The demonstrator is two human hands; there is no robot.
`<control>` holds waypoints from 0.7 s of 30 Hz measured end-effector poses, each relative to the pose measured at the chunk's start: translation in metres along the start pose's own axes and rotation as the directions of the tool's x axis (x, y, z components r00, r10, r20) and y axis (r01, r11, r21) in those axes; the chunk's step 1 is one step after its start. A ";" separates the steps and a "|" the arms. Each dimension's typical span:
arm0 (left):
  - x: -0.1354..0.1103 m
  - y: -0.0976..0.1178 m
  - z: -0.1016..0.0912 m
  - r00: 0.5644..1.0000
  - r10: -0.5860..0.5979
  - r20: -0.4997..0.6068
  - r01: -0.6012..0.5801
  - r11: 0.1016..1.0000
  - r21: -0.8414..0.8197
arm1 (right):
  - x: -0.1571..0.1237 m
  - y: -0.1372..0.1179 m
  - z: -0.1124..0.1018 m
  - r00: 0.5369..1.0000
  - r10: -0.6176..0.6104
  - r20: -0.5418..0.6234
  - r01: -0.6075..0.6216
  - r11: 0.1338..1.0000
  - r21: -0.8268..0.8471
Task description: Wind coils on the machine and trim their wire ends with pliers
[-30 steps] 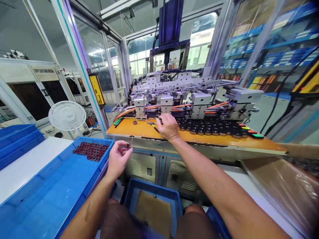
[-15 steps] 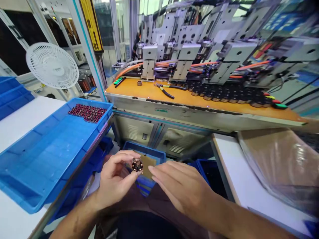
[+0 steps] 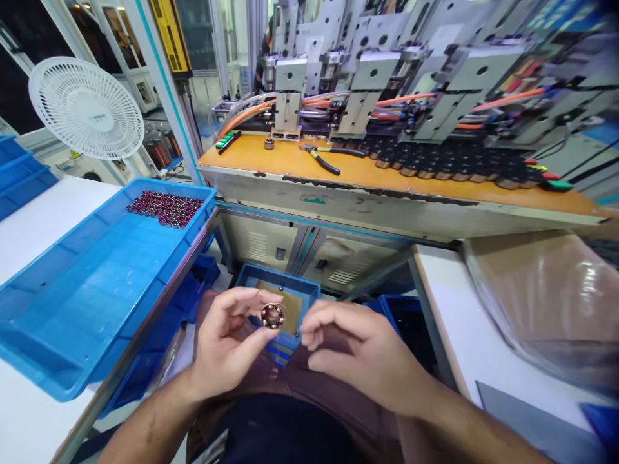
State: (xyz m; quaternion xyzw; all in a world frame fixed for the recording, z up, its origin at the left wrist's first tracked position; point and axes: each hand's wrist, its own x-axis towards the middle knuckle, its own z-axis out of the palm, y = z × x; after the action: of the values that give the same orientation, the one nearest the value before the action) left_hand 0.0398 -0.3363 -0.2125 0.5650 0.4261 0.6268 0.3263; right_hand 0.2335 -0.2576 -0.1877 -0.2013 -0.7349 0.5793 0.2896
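Between the thumb and fingers of my left hand (image 3: 236, 332) is a small copper-wound stator (image 3: 272, 316), a dark ring whose open centre faces me. A fine wire end sticks out near its top. Just right of it, my right hand (image 3: 353, 348) hovers without touching the ring. Its fingers are bent and its thumb stands apart from them, with nothing visible in between. Below and behind both hands is a blue bin (image 3: 309, 293) with a piece of cardboard (image 3: 292, 304) and a few tiny dark parts.
On the left, a blue tray (image 3: 91, 283) holds many small red-and-dark rings (image 3: 164, 209). Pliers (image 3: 325, 161), a single stator (image 3: 269, 144) and rows of black-topped parts (image 3: 435, 161) lie on the orange machine bench (image 3: 290, 161). A plastic-wrapped package (image 3: 541, 290) rests at right.
My right hand has drawn slightly right and its fingers have curled, thumb apart. The stator has turned so its opening shows more fully. The camera view has tilted down a little.
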 end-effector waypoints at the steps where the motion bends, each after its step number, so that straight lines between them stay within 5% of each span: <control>1: -0.002 0.000 0.001 1.000 0.005 0.028 -0.005 1.000 0.010 | 0.004 0.001 0.002 0.996 0.070 -0.057 -0.063 0.992 0.113; 6: -0.006 -0.004 0.008 0.996 0.037 0.076 -0.038 0.999 0.014 | 0.015 0.006 0.018 0.971 0.222 -0.086 -0.175 0.912 0.370; 13: -0.002 -0.007 0.010 0.999 -0.044 -0.019 0.041 0.987 -0.153 | -0.005 0.034 0.041 0.949 0.222 -0.223 -0.067 0.836 0.545; 21: -0.007 -0.008 0.007 0.995 -0.009 0.096 0.013 0.999 -0.045 | 0.000 0.015 0.026 0.959 0.259 -0.115 -0.173 0.857 0.485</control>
State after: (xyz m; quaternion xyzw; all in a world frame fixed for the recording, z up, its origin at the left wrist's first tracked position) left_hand 0.0469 -0.3377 -0.2224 0.5845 0.3985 0.6067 0.3625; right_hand 0.2161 -0.2733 -0.2061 -0.2567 -0.5166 0.7488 0.3263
